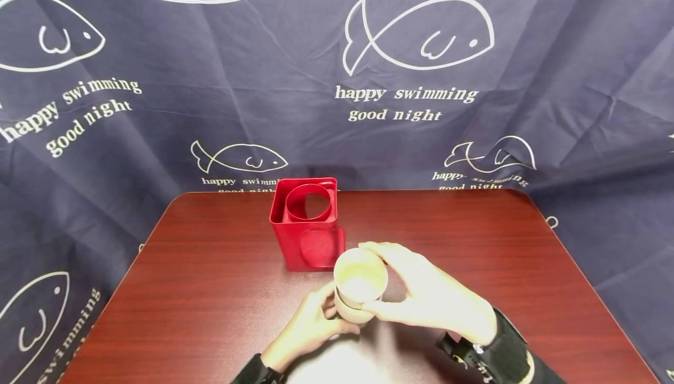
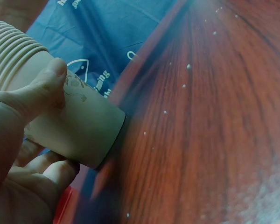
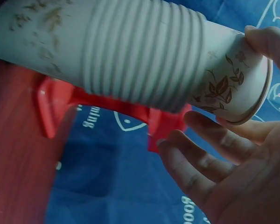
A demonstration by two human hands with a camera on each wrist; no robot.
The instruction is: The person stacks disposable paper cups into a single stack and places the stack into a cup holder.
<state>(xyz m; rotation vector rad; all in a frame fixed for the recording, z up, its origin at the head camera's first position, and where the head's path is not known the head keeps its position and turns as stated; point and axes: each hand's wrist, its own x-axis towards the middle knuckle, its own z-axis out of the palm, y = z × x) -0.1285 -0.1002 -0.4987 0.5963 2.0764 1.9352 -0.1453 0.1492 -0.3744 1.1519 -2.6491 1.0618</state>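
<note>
A stack of white paper cups (image 3: pixel 140 53) stands in front of me, many rims close together and brown leaf prints on the walls. My left hand (image 1: pixel 308 325) grips the stack's lower part, thumb on one side and fingers on the other, as the left wrist view shows. The stack's bottom end is at or just above the table; I cannot tell which. At the upper end a single paper cup (image 1: pixel 360 276) sticks out beyond the other rims, mouth facing up. My right hand (image 1: pixel 432 296) pinches this cup near its rim between thumb and fingers.
A red square container (image 1: pixel 289 249) with a round ring inside and a round panel in front stands just behind the cups, slightly left. The reddish-brown wooden table (image 1: pixel 210 261) ends at a dark blue curtain (image 1: pixel 295 79) printed with fish.
</note>
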